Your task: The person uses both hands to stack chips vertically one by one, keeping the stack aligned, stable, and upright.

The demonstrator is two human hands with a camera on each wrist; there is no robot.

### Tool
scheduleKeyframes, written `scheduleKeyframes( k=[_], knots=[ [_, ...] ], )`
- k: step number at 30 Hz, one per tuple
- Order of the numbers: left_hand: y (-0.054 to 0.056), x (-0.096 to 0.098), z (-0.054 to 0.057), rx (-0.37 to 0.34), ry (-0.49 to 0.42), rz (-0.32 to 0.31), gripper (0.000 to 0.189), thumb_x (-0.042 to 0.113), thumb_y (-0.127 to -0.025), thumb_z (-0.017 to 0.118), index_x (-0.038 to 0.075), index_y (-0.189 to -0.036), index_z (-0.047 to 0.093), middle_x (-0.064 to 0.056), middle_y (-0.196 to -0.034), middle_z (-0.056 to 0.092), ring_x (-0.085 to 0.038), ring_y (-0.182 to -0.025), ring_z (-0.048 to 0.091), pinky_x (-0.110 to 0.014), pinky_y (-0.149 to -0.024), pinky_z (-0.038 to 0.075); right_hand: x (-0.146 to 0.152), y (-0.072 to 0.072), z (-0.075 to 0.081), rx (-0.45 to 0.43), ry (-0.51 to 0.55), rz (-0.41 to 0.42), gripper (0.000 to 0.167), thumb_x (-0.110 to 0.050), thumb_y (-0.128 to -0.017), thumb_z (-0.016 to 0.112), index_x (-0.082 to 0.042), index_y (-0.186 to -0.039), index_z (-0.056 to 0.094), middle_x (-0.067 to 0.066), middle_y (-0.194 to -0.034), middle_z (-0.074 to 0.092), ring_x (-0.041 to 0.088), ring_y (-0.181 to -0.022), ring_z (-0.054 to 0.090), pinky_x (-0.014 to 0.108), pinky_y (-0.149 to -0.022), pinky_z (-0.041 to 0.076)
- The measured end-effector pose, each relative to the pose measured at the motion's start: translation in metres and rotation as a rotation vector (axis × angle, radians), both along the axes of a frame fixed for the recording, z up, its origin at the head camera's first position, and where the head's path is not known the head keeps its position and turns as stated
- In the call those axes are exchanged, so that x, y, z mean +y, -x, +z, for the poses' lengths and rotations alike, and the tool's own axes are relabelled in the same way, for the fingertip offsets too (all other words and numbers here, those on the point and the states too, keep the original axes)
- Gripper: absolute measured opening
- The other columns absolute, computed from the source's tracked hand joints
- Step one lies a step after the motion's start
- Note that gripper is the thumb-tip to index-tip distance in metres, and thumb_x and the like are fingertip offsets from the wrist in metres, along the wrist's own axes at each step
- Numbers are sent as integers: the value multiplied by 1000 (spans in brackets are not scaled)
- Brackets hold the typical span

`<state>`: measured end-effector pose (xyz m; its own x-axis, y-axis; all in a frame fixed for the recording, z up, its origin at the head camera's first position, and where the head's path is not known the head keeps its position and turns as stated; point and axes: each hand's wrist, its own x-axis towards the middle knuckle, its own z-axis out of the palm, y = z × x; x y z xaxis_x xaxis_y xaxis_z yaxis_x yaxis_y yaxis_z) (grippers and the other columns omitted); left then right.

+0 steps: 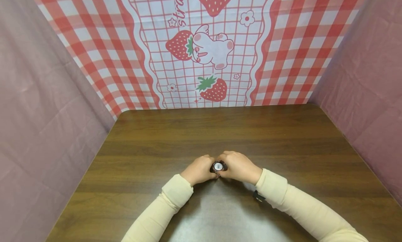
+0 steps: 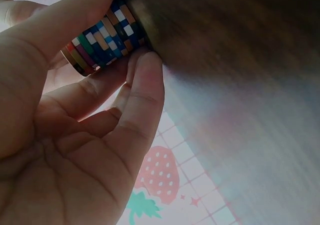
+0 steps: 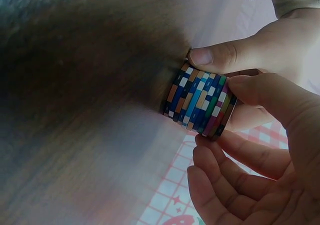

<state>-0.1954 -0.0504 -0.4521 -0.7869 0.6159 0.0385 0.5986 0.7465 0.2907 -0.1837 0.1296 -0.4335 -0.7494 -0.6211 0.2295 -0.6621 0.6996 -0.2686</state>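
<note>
A short stack of poker chips (image 1: 218, 166) stands on the wooden table between both hands. In the right wrist view the stack (image 3: 199, 101) shows edges in blue, white, tan, green, purple and red. My left hand (image 1: 200, 169) grips its left side; in the left wrist view its thumb and fingers curve about the chips (image 2: 107, 37), low on the stack. From the right, my right hand (image 1: 241, 167) holds the stack with thumb and fingers near the top chips. Seen from above, only the top chip's pale round centre shows; the fingers hide most of the rim.
The brown wooden table (image 1: 150, 137) spreads around the hands. A red checked cloth with strawberry prints (image 1: 207, 50) hangs behind it. Pink curtains (image 1: 47, 113) flank both sides. A dark strapped device (image 1: 259, 196) sits under the right cuff.
</note>
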Motion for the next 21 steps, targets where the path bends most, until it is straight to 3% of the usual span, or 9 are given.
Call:
scheduleKeyframes(
  k=[12, 21],
  knots=[
    [-1, -2, 0, 7, -9, -3, 31, 27, -74, 82, 11, -97, 68, -2, -89, 68, -15, -82, 60, -30, -72, 51, 0, 0, -3, 16, 14, 3, 30, -23, -74, 80, -11, -101, 72, 0, -90, 68, 15, -83, 65, 34, -73, 55],
    [-2, -18, 11, -97, -40, 34, 39, 31, -77, 81, 7, -106, 71, -3, -96, 66, -13, -87, 59, -29, -80, 51, 10, 4, -2, 6, 34, -85, 40, -36, -83, 75, -7, -109, 70, 3, -100, 70, 17, -87, 66, 37, -76, 55]
  ],
)
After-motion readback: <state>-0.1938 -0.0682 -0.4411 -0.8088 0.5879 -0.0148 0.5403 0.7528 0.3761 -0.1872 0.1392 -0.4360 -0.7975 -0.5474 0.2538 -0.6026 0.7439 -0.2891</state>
